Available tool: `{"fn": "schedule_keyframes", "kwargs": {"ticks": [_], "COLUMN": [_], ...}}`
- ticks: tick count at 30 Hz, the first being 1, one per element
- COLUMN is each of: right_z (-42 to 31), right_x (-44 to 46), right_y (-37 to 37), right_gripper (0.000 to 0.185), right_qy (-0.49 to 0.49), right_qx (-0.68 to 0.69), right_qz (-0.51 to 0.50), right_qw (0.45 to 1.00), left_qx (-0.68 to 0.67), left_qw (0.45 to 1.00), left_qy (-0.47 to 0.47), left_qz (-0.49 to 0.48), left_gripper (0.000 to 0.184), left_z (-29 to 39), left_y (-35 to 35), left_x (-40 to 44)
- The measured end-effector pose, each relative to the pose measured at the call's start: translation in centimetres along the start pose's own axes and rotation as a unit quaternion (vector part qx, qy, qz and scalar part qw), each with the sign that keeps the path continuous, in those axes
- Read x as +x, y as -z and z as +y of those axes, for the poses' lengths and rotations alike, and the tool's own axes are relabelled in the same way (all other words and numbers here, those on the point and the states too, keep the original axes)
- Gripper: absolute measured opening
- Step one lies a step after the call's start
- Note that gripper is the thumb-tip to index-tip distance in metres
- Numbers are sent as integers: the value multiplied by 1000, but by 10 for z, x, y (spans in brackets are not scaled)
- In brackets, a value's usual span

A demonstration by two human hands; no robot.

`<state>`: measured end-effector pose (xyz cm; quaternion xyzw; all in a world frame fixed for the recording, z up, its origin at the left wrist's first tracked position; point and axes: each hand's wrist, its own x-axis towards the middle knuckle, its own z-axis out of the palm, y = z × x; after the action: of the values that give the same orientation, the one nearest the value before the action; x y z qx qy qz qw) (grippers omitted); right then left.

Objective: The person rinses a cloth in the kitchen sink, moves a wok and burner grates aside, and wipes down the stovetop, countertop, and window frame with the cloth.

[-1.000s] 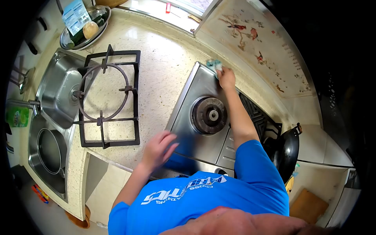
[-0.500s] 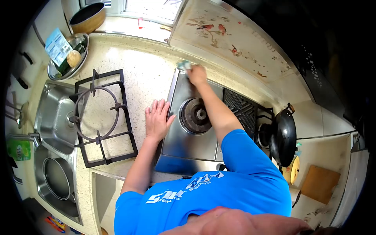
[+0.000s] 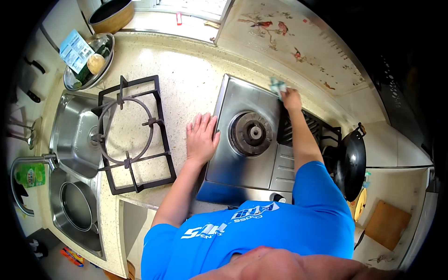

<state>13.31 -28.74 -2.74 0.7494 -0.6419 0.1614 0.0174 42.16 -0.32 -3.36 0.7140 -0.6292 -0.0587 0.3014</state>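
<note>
My right hand (image 3: pixel 291 99) grips a green-and-white cloth (image 3: pixel 278 87) at the back edge of the steel gas stove (image 3: pixel 247 95). My left hand (image 3: pixel 202 140) lies flat on the speckled countertop (image 3: pixel 184 70), fingers spread, just beside the stove's left edge. Between my hands sits the bare round burner (image 3: pixel 252 134). A black pan support (image 3: pixel 163 116) with a round ring rests on the counter left of my left hand.
A double sink (image 3: pixel 77 133) at the left holds a round pan (image 3: pixel 77 205). Behind it stand a bowl (image 3: pixel 74 84) with vegetables and a pot (image 3: pixel 112 18). A black wok (image 3: pixel 353 163) sits right, near a wooden board (image 3: pixel 387 225).
My right hand has moved the cloth rightward along the stove's back edge. My left hand, raised in the earliest frame, has come down flat on the counter. The camera view has shifted.
</note>
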Motion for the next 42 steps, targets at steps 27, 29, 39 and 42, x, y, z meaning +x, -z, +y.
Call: {"fn": "schedule_keyframes", "kwargs": {"ticks": [27,29,39,42], "right_z": [-19,-54,-320,-261], "right_x": [4,16,14,29], "right_y": [11,-3,-52,-45], "right_gripper": [31,31,33,34], "right_qy": [21,39,300,274], "right_qx": [-24,-49,118,153], "right_qz": [-85,-128,-119,-194], "right_qw": [996,990,939,930], "left_qx": [33,24,-1,11], "left_qw": [999,999,999,1000], "left_qy": [24,24,24,7], "left_qz": [-14,-12,-33,7], "left_gripper": [54,55,53,52], "left_z": [9,11,8,7], "left_y": [-12,-11,-7,-9], "left_x": [21,20,24,20]}}
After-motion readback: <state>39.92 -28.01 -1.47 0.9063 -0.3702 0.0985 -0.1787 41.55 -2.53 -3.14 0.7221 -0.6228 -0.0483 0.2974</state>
